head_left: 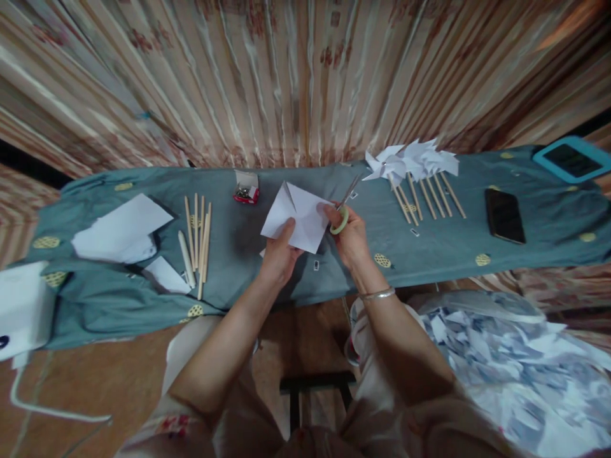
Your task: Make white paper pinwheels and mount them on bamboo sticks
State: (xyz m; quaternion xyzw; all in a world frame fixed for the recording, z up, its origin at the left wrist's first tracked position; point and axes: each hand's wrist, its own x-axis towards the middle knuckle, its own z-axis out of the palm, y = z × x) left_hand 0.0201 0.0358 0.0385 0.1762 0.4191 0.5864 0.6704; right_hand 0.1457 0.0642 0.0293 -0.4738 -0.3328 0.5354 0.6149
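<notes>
White paper (308, 222) with a slit sits above the table (443, 245), pinched in the left hand's (280, 257) closed grip, while the right hand's (352, 238) grip wraps green-handled scissors (345, 217).

Paper square (310, 224) and scissors (344, 215), hand-held

Left hand (279, 259) is gripping the square, one slit showing. Right hand (352, 236) is holding the scissors, blades pointing away. Bench (453, 245), cloth-covered, is carrying: paper stack (114, 229), wooden sticks (207, 238), red box (247, 198) (left to centre); paper pinwheels (422, 160), dark phone (506, 216), blue-framed device (573, 159) (right). Bag (496, 303) of paper scraps (525, 369) is sitting below, at right.
</notes>
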